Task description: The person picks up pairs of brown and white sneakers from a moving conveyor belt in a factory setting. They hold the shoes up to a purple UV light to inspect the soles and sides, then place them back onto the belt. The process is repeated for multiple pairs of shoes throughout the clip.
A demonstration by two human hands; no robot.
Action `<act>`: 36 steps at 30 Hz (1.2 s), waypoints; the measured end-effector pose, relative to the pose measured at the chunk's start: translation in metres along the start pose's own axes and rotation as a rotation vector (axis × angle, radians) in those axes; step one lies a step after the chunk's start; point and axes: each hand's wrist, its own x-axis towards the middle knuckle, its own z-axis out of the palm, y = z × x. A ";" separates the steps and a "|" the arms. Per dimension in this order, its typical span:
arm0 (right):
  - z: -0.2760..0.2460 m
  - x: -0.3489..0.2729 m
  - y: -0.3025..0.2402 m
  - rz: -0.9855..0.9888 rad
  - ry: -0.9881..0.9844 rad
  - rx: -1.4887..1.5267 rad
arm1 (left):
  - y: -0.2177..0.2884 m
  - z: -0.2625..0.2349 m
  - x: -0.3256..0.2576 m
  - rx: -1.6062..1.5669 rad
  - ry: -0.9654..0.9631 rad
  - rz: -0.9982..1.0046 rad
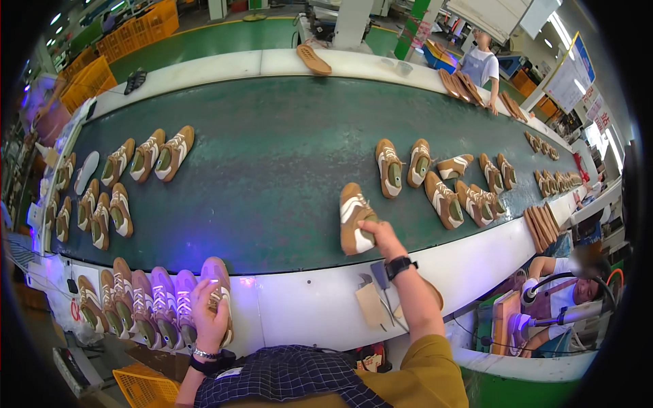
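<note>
Two hands, two tan shoes, one green belt.

Nearest, at seven o'clock, the left hand point(207, 314) was clasped over the toe of the end shoe point(219, 289) in a row of shoes point(136, 302) on the white bench point(299, 299) edge. Further out, at the centre, the right hand point(381, 238) gripped the heel of a tan shoe point(354, 217) lying on the green conveyor belt point(272, 170). Best, I'd say, to hold that heel square and keep the toe flat on the belt. Beyond, shoe clusters sat at nine and three o'clock; at one o'clock a person in an apron point(481, 61) stood behind stacked soles point(462, 85), orange crates point(129, 30) far at eleven.
</note>
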 end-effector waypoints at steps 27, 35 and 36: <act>-0.083 0.194 -0.069 -0.280 0.454 -0.587 | 0.005 0.047 0.024 -1.617 -0.503 -0.606; -0.033 0.134 -0.024 -0.225 0.494 -0.414 | 0.001 0.053 0.027 -1.612 -0.493 -0.673; -0.026 0.121 -0.011 -0.212 0.398 -0.254 | 0.003 0.053 0.028 -1.605 -0.502 -0.669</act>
